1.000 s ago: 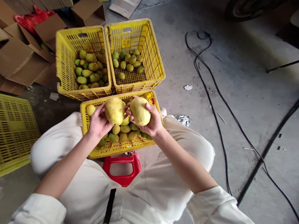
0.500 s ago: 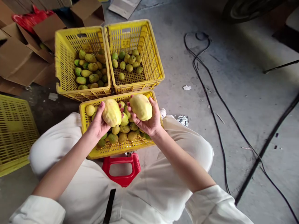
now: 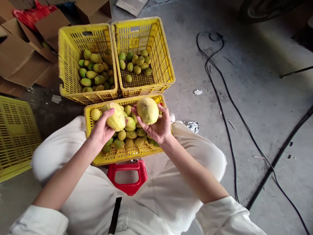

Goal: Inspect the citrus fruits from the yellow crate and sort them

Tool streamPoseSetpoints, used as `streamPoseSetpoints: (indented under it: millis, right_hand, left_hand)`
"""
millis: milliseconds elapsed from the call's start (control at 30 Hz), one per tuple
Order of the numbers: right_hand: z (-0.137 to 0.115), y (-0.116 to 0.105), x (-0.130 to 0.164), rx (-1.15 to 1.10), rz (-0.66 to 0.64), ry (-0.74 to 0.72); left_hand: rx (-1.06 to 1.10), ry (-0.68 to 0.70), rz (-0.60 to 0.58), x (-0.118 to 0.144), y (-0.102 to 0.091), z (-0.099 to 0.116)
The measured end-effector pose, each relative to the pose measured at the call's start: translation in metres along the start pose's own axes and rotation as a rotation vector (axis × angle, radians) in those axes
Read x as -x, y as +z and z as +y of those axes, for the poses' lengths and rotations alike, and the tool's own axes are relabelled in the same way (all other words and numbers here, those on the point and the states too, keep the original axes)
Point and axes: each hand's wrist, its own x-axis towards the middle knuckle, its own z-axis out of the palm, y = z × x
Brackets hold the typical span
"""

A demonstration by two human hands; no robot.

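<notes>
My left hand (image 3: pixel 102 129) is wrapped around a large, lumpy pale-yellow fruit (image 3: pixel 115 118), thumb along its top. A second pale-yellow fruit (image 3: pixel 147 110), rounder from this angle, rests in the curled fingers of my right hand (image 3: pixel 160 127); one end faces up. Both fruits are held apart from each other, above a low yellow crate (image 3: pixel 105 160) set between my knees. Inside that crate lie several smaller green and yellow oval fruits (image 3: pixel 129 143), partly hidden by my hands. The exact kind of fruit is not clear.
Behind the low crate stand two deeper yellow crates, a left one (image 3: pixel 64 62) and a right one (image 3: pixel 168 60), each holding oval fruits. Another yellow crate (image 3: pixel 17 130) is at far left, below cardboard boxes (image 3: pixel 19 62). Black cables (image 3: pixel 226 125) cross the floor. A red stool (image 3: pixel 127 188) shows beneath me.
The fruit in my right hand has turned so its end shows upward. The left fruit has tilted slightly within my hand. My view has shifted a little.
</notes>
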Motion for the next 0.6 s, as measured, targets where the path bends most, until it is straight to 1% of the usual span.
streamPoseSetpoints:
  millis: [100, 167, 267, 367, 467, 533, 600]
  right_hand:
    - [-0.001, 0.000, 0.000, 0.040, 0.021, 0.006]
    - [-0.002, 0.002, 0.001, 0.059, 0.025, -0.012]
    - [-0.002, 0.005, 0.000, 0.063, 0.014, -0.022]
    - [-0.002, 0.009, -0.001, 0.062, 0.010, -0.039]
    - [-0.004, 0.013, -0.001, 0.071, 0.036, -0.058]
    - [-0.004, 0.014, -0.001, 0.086, 0.047, -0.062]
    - [-0.005, 0.014, -0.001, 0.104, 0.061, -0.050]
  left_hand:
    - [0.019, -0.084, -0.068, -0.002, -0.002, 0.001]
    - [0.018, -0.101, -0.065, -0.002, -0.002, 0.002]
    - [0.025, -0.070, -0.019, -0.001, 0.000, 0.005]
    - [0.050, -0.043, -0.024, 0.002, 0.003, 0.008]
    - [0.051, 0.032, -0.021, 0.002, 0.006, 0.008]
    - [0.038, 0.079, 0.019, 0.001, 0.006, 0.007]
    - [0.024, 0.080, 0.067, -0.002, 0.006, 0.007]
